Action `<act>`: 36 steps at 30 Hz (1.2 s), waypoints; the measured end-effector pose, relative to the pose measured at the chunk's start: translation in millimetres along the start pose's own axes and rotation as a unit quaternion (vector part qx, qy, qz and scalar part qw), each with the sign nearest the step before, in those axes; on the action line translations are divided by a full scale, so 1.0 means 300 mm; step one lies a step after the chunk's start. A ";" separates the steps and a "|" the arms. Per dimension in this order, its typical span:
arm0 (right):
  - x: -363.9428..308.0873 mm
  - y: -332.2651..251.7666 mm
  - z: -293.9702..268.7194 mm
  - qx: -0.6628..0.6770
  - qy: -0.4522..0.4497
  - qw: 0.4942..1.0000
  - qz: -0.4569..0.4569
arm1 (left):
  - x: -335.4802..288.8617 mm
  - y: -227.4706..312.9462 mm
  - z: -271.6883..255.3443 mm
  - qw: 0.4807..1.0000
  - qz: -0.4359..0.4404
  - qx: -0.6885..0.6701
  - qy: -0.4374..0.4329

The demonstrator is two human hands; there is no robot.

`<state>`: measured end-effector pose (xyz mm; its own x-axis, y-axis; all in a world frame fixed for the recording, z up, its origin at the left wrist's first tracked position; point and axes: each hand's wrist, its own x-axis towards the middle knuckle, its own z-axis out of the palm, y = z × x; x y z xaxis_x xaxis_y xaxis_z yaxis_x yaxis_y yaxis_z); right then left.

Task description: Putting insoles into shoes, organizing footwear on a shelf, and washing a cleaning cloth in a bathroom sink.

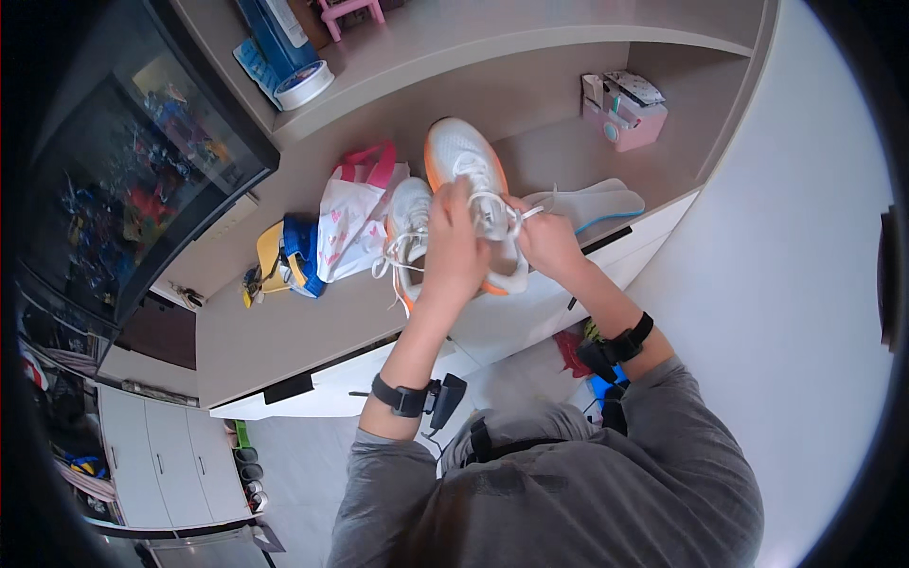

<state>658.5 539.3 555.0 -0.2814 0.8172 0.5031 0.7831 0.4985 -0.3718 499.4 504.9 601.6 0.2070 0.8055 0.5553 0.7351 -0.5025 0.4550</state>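
Along a beige shelf point(284, 348), a white-and-orange left running shoe point(410, 202) and its matching right shoe point(462, 147) are placed side by side. Laces appear threaded on both, but fastening seems unfinished, with loose ends trailing; pale insoles point(608, 201) are laid out to the right. The right shoe is framed between both hands: its white lace point(535, 211) is pinched by the right hand point(552, 244), while its near edge is overlapped by the left hand point(456, 248), whose grip cannot be told.
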 end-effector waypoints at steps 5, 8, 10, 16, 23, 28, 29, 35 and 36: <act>0.007 0.028 -0.020 0.258 -0.017 0.964 0.067 | -0.028 -0.076 -0.059 0.997 -0.040 -0.052 -0.050; 0.032 0.003 -0.077 0.376 -0.123 0.906 0.153 | -0.013 -0.109 -0.063 0.944 -0.139 -0.265 -0.143; 0.071 0.021 -0.057 0.363 -0.143 0.907 0.158 | 0.030 -0.121 -0.064 0.948 -0.162 -0.188 -0.197; 0.111 0.009 -0.053 0.112 -0.179 0.975 0.072 | 0.060 0.096 -0.017 0.932 0.119 0.340 -0.042; 0.077 0.040 -0.050 0.119 -0.218 0.968 0.033 | 0.022 0.046 0.048 0.944 0.171 0.242 -0.146; 0.052 0.035 -0.053 0.167 -0.199 0.965 0.014 | 0.065 -0.001 0.096 0.935 0.064 0.289 -0.197; 0.049 0.041 -0.054 0.176 -0.186 0.967 0.002 | 0.080 -0.042 0.095 0.941 0.087 0.253 -0.207; 0.030 0.060 -0.064 0.129 -0.143 0.981 0.019 | 0.170 -0.216 0.020 0.878 -0.229 -0.331 -0.260; 0.034 0.069 -0.059 0.130 -0.143 0.981 0.023 | 0.168 -0.216 0.029 0.853 -0.277 -0.371 -0.241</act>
<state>681.7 552.8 566.3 -0.4223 0.8697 0.2556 0.6410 0.4859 -0.5941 467.9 580.7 594.0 0.3330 0.9295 -0.1584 0.2331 0.0817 0.9690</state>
